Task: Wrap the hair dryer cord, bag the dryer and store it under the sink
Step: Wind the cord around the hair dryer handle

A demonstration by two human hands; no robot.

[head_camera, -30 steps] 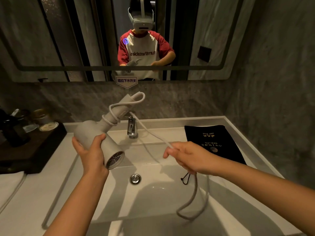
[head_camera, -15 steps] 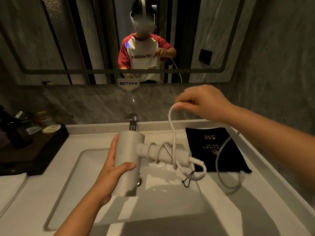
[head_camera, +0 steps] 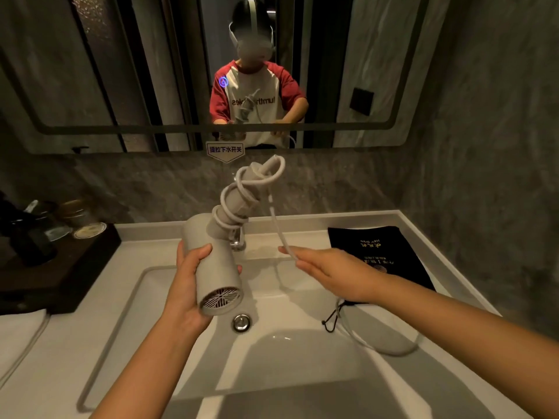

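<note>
Up over the sink (head_camera: 157,285), the left hand (head_camera: 189,276) grips the hair dryer (head_camera: 211,261) by its barrel, fingers wrapped around it, handle tilted up and away toward the mirror (head_camera: 378,71). Several turns of cord (head_camera: 242,189) coil around the handle. The right hand (head_camera: 329,270) holds the free length of cord between loosely extended fingers; the rest loops down onto the bench (head_camera: 45,358). A black bag (head_camera: 384,252) lies flat on the bench, right of the faucet (head_camera: 237,238).
</note>
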